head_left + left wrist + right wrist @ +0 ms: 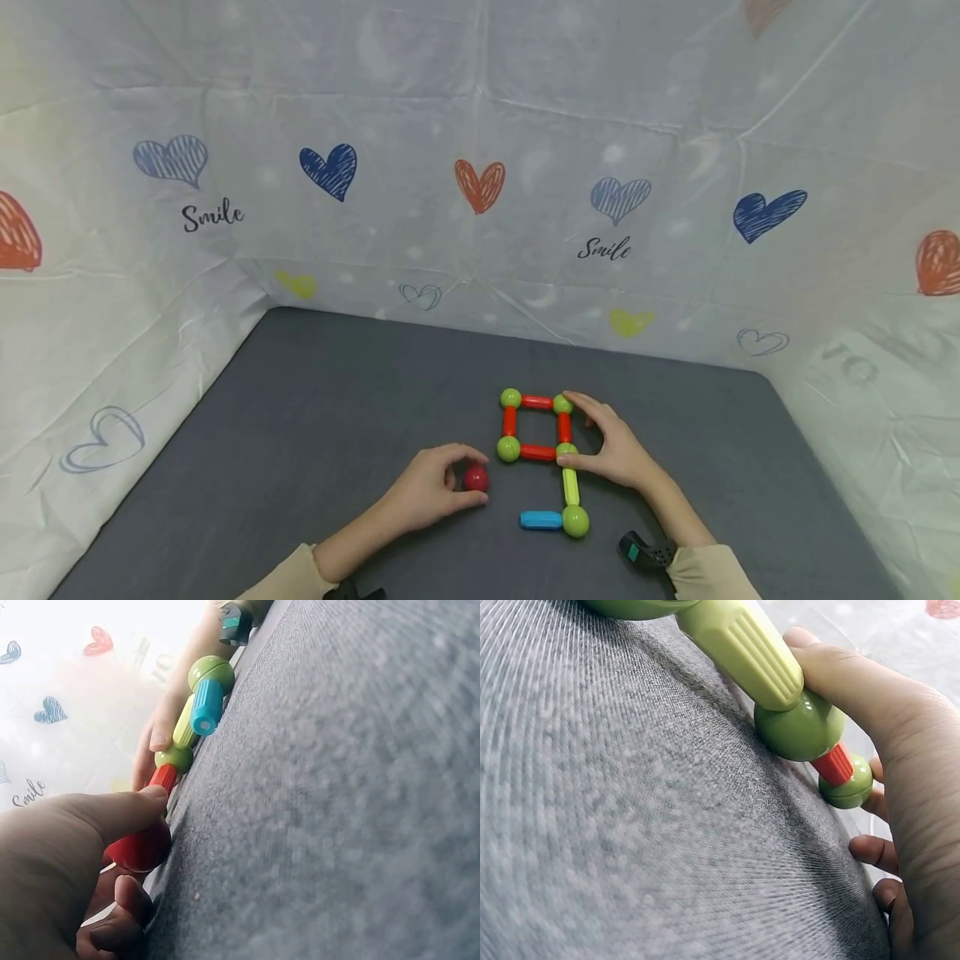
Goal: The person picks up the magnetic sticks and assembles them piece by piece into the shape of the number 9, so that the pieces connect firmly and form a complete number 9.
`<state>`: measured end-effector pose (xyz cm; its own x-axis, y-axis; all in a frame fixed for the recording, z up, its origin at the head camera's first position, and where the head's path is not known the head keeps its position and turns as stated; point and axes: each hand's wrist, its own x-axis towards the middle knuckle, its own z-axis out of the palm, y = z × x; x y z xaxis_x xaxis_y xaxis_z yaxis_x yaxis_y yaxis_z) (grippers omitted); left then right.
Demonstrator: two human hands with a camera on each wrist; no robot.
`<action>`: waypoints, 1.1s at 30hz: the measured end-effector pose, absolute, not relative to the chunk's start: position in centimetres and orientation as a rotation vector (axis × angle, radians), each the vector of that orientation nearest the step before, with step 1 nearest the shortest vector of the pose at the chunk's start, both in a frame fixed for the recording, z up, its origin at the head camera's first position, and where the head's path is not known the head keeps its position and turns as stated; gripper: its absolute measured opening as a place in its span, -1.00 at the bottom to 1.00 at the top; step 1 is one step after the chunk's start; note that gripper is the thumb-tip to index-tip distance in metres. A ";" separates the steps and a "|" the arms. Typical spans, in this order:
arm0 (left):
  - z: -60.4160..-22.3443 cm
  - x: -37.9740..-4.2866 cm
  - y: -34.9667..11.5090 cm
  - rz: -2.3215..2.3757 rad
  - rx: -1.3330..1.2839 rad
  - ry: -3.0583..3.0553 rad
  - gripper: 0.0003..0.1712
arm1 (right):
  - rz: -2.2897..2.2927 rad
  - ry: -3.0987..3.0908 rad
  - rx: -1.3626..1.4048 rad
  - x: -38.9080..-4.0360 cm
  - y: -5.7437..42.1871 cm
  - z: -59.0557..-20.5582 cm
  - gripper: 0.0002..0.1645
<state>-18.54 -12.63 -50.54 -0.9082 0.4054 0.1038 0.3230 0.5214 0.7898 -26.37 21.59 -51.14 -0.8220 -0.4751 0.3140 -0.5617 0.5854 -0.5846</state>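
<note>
In the head view, my left hand (pixel 427 490) curls its thumb and fingers round a glossy red ball (pixel 476 478) low over the table. From the left wrist, the thumb lies across the top of this red ball (pixel 142 846). My right hand (pixel 611 450) holds a ball-and-rod construction by its right side, thumb at the lower right green ball (pixel 567 451), fingertips at the upper right green ball (pixel 562 404). Red rods (pixel 537 452) and green balls form its square. Below hangs a yellow-green rod (pixel 572 487), a larger green ball (pixel 575 521) and a blue rod (pixel 541 520) pointing left.
Dark grey cloth covers the table (pixel 337 392). A white sheet (pixel 420 100) printed with hearts and "Smile" rises behind it and along both sides. A black wristband (pixel 647 552) sits on the right wrist, beside the larger green ball.
</note>
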 end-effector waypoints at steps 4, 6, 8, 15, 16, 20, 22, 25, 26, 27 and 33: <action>-50.2 -18.2 -12.4 1.362 0.620 2.638 -0.58 | 1.049 -2.688 0.882 -26.4 21.6 -51.2 0.15; -50.2 -18.0 -12.2 1.369 0.628 2.631 -0.59 | 1.046 -2.688 0.884 -26.4 21.6 -51.2 0.15; -50.1 -17.9 -12.0 1.376 0.649 2.626 -0.59 | 1.042 -2.690 0.883 -26.5 21.7 -51.2 0.15; -50.2 -17.1 -11.0 1.402 0.704 2.571 -0.57 | 1.039 -2.691 0.875 -26.5 21.6 -51.3 0.16; -50.2 -17.0 -10.8 1.399 0.708 2.565 -0.56 | 1.040 -2.694 0.871 -26.5 21.6 -51.3 0.16; -50.1 -16.5 -10.4 1.387 0.717 2.547 -0.56 | 1.040 -2.700 0.866 -26.5 21.7 -51.3 0.15; -50.0 -16.3 -10.2 1.382 0.714 2.542 -0.56 | 1.047 -2.698 0.867 -26.4 21.7 -51.2 0.15; -49.9 -16.1 -10.1 1.380 0.712 2.538 -0.56 | 1.045 -2.698 0.866 -26.4 21.7 -51.2 0.15; -49.9 -16.1 -10.1 1.381 0.711 2.536 -0.56 | 1.046 -2.698 0.865 -26.4 21.7 -51.2 0.15; -49.9 -16.1 -10.1 1.378 0.710 2.534 -0.56 | 1.045 -2.699 0.864 -26.4 21.7 -51.3 0.15; -50.0 -16.0 -9.9 1.361 0.695 2.525 -0.57 | 1.040 -2.702 0.866 -26.5 21.7 -51.4 0.15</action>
